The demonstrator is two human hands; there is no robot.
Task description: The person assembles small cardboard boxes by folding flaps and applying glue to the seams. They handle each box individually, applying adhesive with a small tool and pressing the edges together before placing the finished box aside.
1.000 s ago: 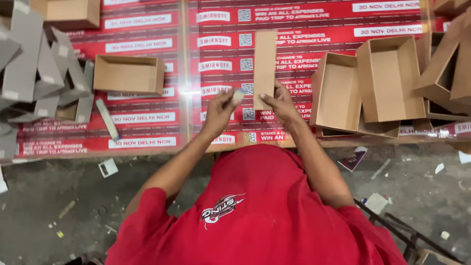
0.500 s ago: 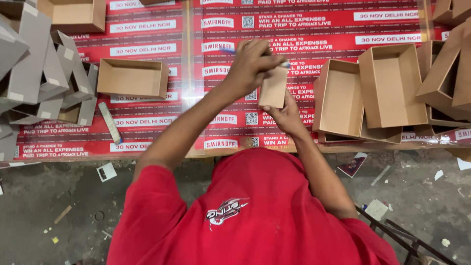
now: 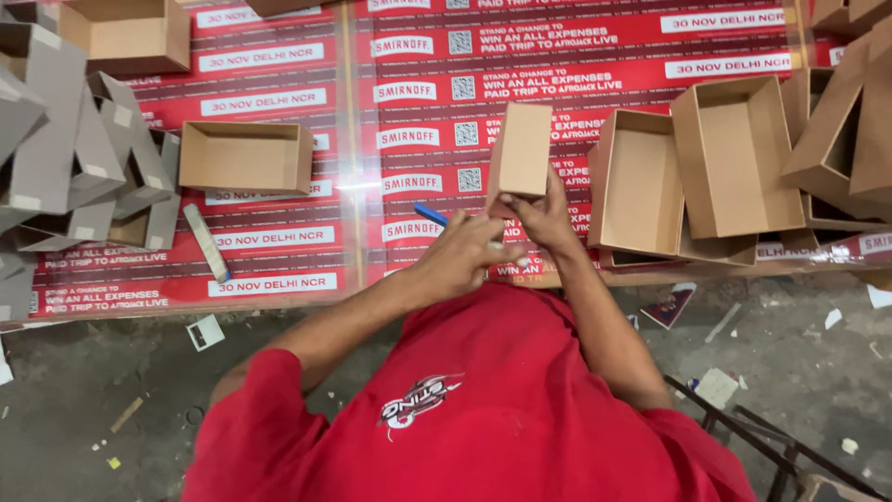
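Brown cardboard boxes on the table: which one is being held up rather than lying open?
The closed-looking brown cardboard box at centre, gripped at its lower end by the right hand, left hand beside it. The other open brown boxes lie face-up, untouched.

A small brown cardboard box (image 3: 520, 151), closed side up, is held upright above the red printed table covering, gripped at its lower end.
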